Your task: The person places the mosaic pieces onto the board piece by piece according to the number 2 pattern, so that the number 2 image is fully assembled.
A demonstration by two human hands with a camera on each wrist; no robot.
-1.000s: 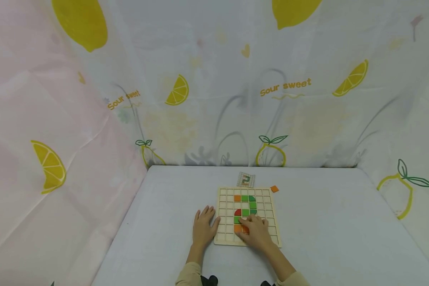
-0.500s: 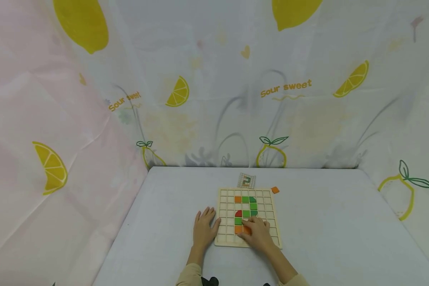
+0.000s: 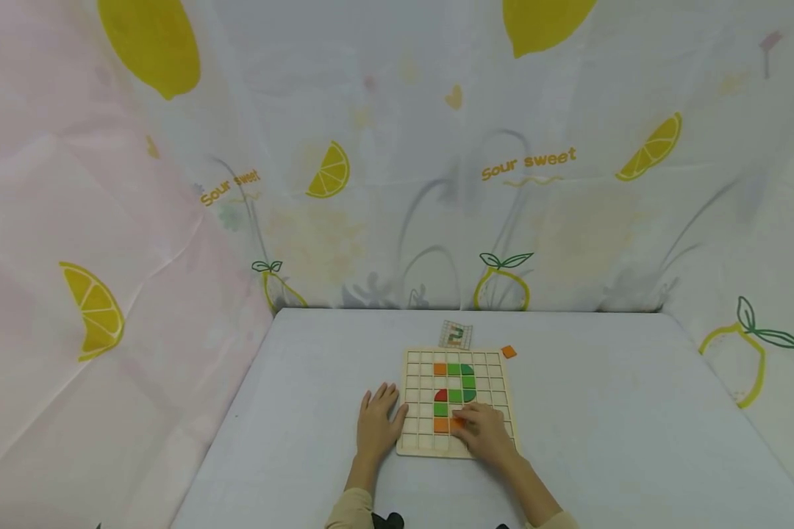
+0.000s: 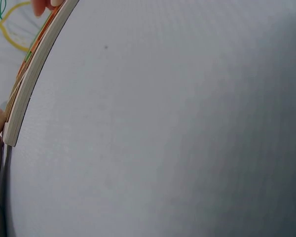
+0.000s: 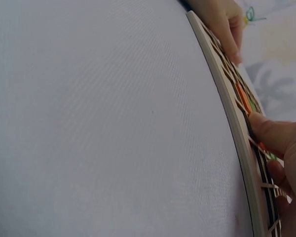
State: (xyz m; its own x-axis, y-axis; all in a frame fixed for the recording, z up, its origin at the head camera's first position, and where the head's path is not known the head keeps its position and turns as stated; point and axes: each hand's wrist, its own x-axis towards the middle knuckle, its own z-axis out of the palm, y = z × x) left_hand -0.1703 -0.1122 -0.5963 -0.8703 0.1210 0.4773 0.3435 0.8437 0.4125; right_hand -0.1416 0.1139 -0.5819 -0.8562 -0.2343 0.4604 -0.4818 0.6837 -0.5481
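Observation:
A wooden grid board point(image 3: 423, 442) lies on the white table, with square and rounded tiles in its cells. My left hand point(image 3: 375, 426) lies flat at the board's left side, fingers straight and thumb at the edge. My right hand point(image 3: 491, 435) is over the lower right of the board. Its thumb and index finger pinch an orange tile point(image 3: 459, 423), partly covered by the fingers. Another orange tile point(image 3: 441, 425) sits just left of it, below a green tile point(image 3: 440, 409). In the right wrist view the thumb point(image 5: 269, 131) is down at the tiles.
A small pattern card point(image 3: 456, 334) lies behind the board. One loose orange tile point(image 3: 509, 352) lies off the board's back right corner. A printed cloth point(image 3: 397, 220) hangs behind the table point(image 3: 602, 411).
My right hand has shifted slightly to the right, its thumb and index finger drawing closer together at the orange tile. The left hand stays in place.

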